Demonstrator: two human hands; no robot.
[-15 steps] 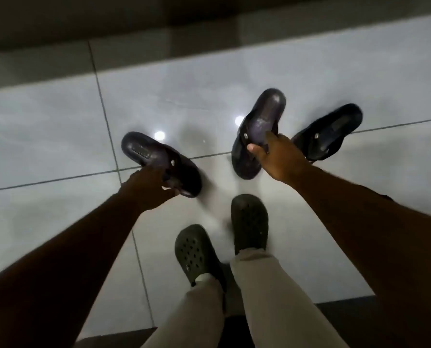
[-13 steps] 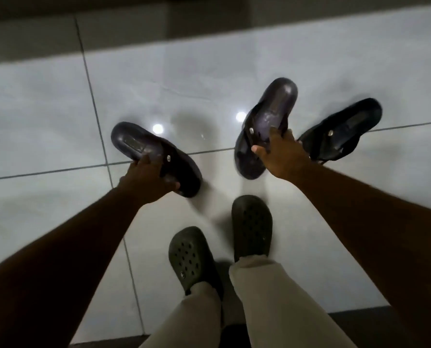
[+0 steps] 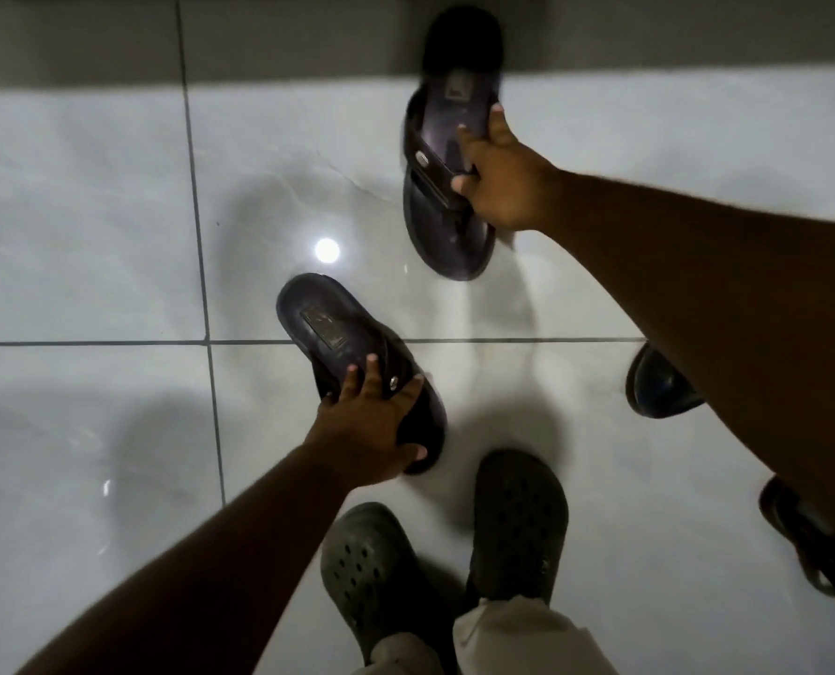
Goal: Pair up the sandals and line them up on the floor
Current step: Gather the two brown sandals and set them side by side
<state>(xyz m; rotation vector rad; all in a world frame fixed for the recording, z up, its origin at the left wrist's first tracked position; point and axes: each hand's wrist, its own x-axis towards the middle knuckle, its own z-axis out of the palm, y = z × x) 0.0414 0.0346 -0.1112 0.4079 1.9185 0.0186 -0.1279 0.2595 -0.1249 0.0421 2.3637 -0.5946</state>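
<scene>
My left hand (image 3: pixel 371 426) grips a dark flip-flop sandal (image 3: pixel 328 328) by its strap, low over the white tiles near my feet, heel pointing away to the upper left. My right hand (image 3: pixel 498 177) holds a second dark sandal (image 3: pixel 447 138) farther out, its heel reaching the dark strip at the top. A third dark sandal (image 3: pixel 659 382) lies on the floor at the right, mostly hidden behind my right forearm. Another dark sandal (image 3: pixel 805 538) shows at the far right edge, partly hidden by that arm.
My feet in dark green perforated clogs (image 3: pixel 518 518) stand at the bottom centre on glossy white floor tiles (image 3: pixel 89 211) with dark grout lines. A darker band (image 3: pixel 284 36) runs along the top. A ceiling light reflects off the floor between the two held sandals.
The view has shifted down and closer. My right hand has carried its sandal farther away toward the dark band. The left sandal has moved right, nearer my feet.
</scene>
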